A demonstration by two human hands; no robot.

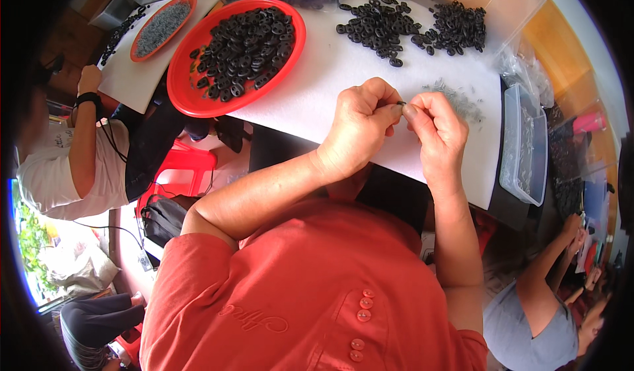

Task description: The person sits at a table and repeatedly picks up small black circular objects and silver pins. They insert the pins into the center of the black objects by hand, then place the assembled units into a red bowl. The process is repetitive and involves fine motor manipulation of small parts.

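Observation:
My left hand (pixel 356 123) is closed in a pinch on a small black piece (pixel 401 103), of which only a dark tip shows between the fingers. Close beside it my right hand (pixel 441 133) pinches with thumb and forefinger at the same spot. What sits in the right fingertips is too small to make out. Both hands are held over the front part of the white tabletop (pixel 310 107). A loose scatter of tiny clear pieces (pixel 456 100) lies just beyond my right hand. Farther back is a pile of black oval parts with holes (pixel 380 24).
At the left stands a red plate (pixel 300 47) heaped with black two-holed parts (pixel 247 47). Smaller black rings (pixel 459 27) lie at the back right. A clear plastic box (pixel 508 146) flanks the table's right edge. People sit at the left (pixel 79 153) and right (pixel 535 325).

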